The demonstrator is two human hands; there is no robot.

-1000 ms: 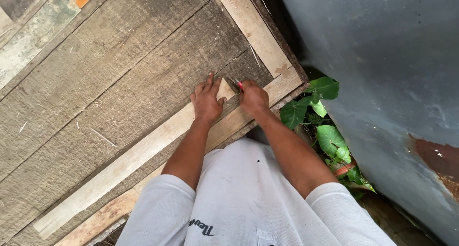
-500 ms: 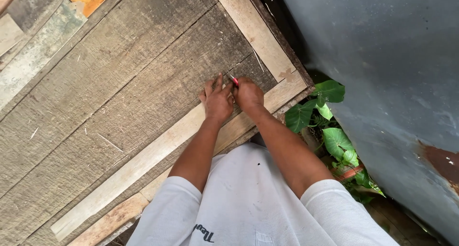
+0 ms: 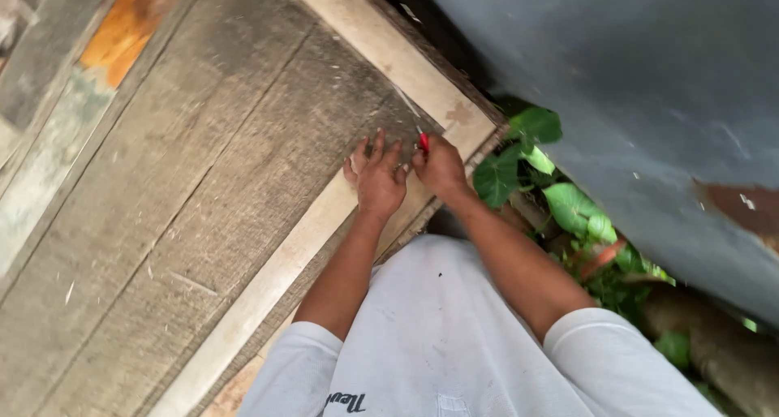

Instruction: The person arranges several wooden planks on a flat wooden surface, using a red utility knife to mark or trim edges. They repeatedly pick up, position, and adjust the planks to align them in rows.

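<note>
Red-handled tool point(image 3: 423, 142): small, slim, only the red end showing, sticking up out of the right hand's grip. Sits just above frame centre, toward 1 o'clock, over the near corner of the wooden panel. What kind of tool, cannot tell; the working tip is hidden.

Right hand point(image 3: 441, 167): curled into a fist around the tool, knuckles up, wrist running back toward 5 o'clock.

Left hand point(image 3: 378, 179): directly at 9 o'clock of the right hand, just beside it, thumb side close to touching. Palm down and flat on the wood, fingers slightly fanned and pointing to 12 o'clock. Holds nothing; presses on the pale wooden strip point(image 3: 284, 279).

Pale strip runs diagonally from 7 o'clock up to the hands, where it meets a second pale strip point(image 3: 381, 52) running off toward 11 o'clock; the two form a corner of a frame on grey weathered boards point(image 3: 187, 182). Boards fill the left half of view. An orange patch point(image 3: 122, 32) at far 11 o'clock.

At 3 o'clock of the hands: green broad leaves point(image 3: 560, 206), low down beyond the panel edge. Beyond them, from 1 to 4 o'clock, a grey-blue wall point(image 3: 649, 84) with a rust-brown mark.

White shirt point(image 3: 454, 352) at 6 o'clock.
</note>
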